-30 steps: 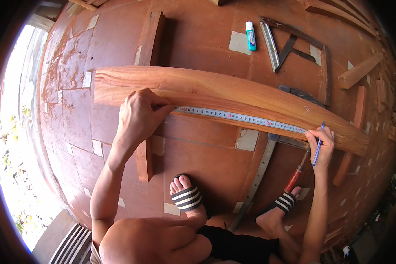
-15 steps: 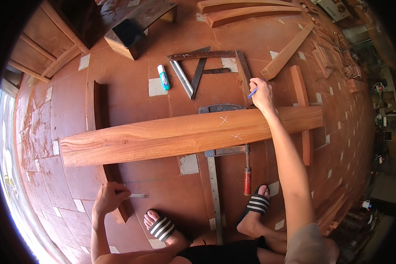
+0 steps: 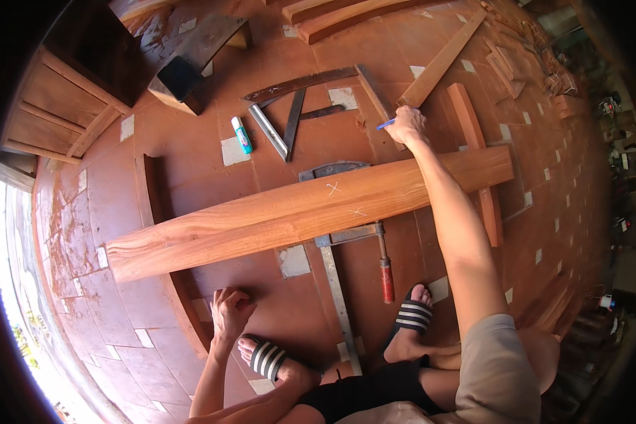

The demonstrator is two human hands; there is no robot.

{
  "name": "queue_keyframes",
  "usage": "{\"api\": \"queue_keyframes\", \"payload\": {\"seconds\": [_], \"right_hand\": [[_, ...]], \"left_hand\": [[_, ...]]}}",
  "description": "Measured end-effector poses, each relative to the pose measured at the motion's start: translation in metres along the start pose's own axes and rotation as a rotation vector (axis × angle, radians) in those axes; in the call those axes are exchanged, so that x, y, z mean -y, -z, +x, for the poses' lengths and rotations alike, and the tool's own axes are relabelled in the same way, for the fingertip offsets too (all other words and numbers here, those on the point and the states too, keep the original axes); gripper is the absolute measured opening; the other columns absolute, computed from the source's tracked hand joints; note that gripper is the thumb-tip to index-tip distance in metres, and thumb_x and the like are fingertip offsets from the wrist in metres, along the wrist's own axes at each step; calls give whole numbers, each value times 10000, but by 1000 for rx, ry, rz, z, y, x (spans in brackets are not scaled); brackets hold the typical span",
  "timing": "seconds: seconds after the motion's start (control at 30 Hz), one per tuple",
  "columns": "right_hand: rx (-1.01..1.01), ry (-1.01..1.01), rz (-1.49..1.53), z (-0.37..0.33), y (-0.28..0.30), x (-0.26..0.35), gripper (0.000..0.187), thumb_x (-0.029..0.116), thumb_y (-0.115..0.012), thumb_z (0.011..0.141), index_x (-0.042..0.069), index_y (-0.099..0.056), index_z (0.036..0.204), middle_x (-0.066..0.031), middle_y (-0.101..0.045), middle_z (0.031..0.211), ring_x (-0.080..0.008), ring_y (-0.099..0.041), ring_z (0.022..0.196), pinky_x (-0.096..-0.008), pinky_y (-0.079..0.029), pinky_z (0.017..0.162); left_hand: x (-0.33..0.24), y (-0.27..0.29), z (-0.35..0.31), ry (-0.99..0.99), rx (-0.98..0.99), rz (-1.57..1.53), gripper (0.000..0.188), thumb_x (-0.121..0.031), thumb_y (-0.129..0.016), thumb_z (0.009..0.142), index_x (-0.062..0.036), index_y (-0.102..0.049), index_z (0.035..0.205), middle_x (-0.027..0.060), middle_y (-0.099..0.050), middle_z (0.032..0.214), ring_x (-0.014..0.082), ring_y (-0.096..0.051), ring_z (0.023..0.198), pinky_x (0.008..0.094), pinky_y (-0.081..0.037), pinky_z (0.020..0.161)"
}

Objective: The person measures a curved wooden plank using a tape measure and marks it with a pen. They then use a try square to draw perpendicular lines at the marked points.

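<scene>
1 grip, the right hand, is closed around a slim blue pen, near the end of a dark wooden strip. Fingers curled, the left hand hangs near the left foot; I cannot tell whether that grip holds anything. Between the 2 hands, under the right forearm, lies a long orange-brown piece of wood bearing 2 white cross marks, set across 2 reddish-brown wooden bars. Beneath it runs a grey metal bar clamp with a red handle. Farther out, a teal tube with a white cap lies on the tiled floor.
</scene>
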State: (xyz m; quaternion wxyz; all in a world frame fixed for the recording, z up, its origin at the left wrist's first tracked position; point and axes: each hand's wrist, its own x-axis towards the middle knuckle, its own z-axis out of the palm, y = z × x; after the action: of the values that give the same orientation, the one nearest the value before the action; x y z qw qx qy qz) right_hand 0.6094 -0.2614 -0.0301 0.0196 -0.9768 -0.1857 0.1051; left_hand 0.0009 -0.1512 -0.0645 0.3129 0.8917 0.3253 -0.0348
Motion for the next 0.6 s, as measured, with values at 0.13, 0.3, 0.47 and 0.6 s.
{"api": "queue_keyframes", "payload": {"seconds": [0.13,0.3,0.47,0.6], "right_hand": [[-125,169,198,-31,42,-17,342,312,-864,861,27,-797,1037,-177,-809,1007,-347,-769,1000,-477,-607,851],[204,492,1188,-146,50,29,351,352,-850,966,13,-768,997,-10,-741,845,-79,-655,728,-277,-530,631],[661,549,1723,-290,47,144,387,233,-778,1038,-35,-710,1309,-44,-743,960,-100,-676,846,-256,-564,735],[383,531,1532,-323,32,176,449,276,-798,1022,-49,-703,1317,-51,-700,870,-107,-601,722,-285,-507,653]], "left_hand": [[-32,53,-5,-96,-51,-3,397,-157,-946,737,-71,-813,1102,121,-734,1163,340,-669,1118,473,-529,1005],[-86,181,59,-214,-75,-23,354,-76,-879,835,-16,-773,1168,156,-756,1203,319,-707,1118,413,-562,974],[-175,235,162,-152,132,-406,693,-606,-669,1046,12,-656,1360,144,-727,1320,234,-671,1176,396,-516,1037],[-201,207,174,-47,287,-645,556,-461,-738,1043,-16,-623,1358,69,-663,1072,165,-679,1008,340,-552,915]]}}
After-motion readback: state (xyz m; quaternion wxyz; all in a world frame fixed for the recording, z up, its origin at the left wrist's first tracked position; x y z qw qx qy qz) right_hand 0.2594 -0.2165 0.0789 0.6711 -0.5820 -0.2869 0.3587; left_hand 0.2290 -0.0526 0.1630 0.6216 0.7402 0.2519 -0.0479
